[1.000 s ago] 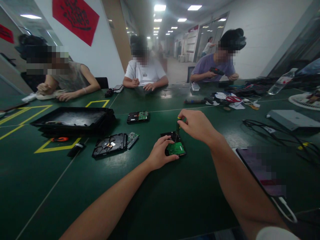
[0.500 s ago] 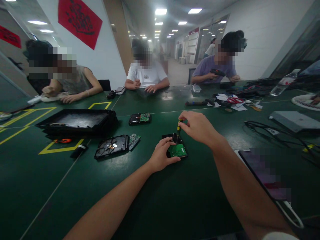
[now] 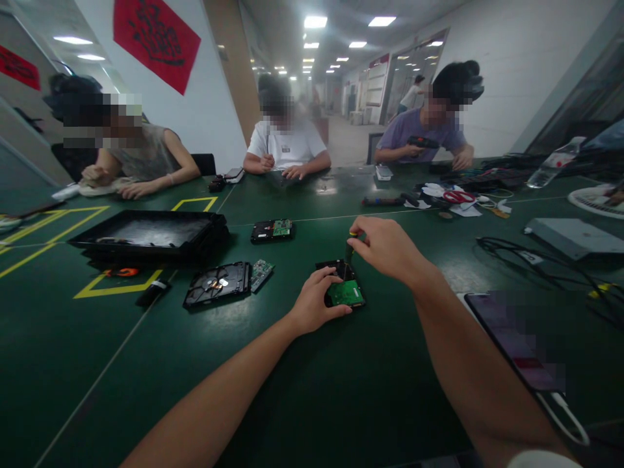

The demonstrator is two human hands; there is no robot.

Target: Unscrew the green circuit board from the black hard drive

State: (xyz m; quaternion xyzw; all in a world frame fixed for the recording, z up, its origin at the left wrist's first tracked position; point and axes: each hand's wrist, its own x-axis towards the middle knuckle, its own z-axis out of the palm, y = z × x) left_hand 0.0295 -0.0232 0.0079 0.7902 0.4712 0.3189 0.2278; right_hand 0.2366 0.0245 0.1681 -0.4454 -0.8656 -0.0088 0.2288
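Note:
A hard drive (image 3: 350, 294) with a green circuit board lies on the green table in front of me. My left hand (image 3: 316, 303) is closed around its left and near edges, thumb along the near side and fingers over the top. Between the fingers of my right hand (image 3: 383, 246) is the handle of a screwdriver (image 3: 350, 249), held upright with its shaft reaching down to the drive. The tip meets the board's upper area, though the exact spot is too small to make out. Left of my hands lie an opened hard drive (image 3: 217, 286) and a loose circuit board (image 3: 262, 275).
Another hard drive (image 3: 272, 231) lies farther back. At left stands a black tray (image 3: 146, 237), with a black object (image 3: 153, 294) near it. A phone (image 3: 511, 341) with a cable lies by my right forearm, and a grey box (image 3: 578, 235) beyond. Several people sit across the table.
The screwdriver handle has turned in my right hand, its dark side now showing where yellow was. My left hand stays put. The person at right has shifted a hand and the power tool slightly.

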